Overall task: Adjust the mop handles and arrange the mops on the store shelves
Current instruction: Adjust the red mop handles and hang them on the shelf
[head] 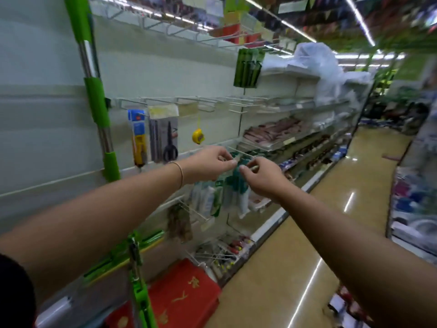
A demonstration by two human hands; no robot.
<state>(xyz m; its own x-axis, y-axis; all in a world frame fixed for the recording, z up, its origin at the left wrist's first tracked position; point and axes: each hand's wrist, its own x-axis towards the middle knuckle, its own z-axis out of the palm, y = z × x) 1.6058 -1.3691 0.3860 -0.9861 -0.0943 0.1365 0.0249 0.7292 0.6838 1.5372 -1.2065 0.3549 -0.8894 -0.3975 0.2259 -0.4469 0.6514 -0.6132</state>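
Store aisle, head view. The pale shelf wall (47,110) fills the left side, and the glossy tan floor (307,221) runs off to the right. One mop handle (94,91), steel with green sleeves, leans upright against the wall at far left, well apart from both hands. Low in the frame a green mop head (151,237) lies across the shelf base, with a second green pole (140,299) in front of it. A red mat (184,294) lies beside that pole.

Both bare arms reach forward to a wire hook (246,154). The left hand (210,164), with a thin bracelet (181,172) at the wrist, pinches the hook with curled fingertips. The right hand (260,178) pinches the top of the green packets (236,185) hanging there; blur hides the exact grip. Scissors (169,147) and a yellow tape measure (198,136) hang above the left forearm.
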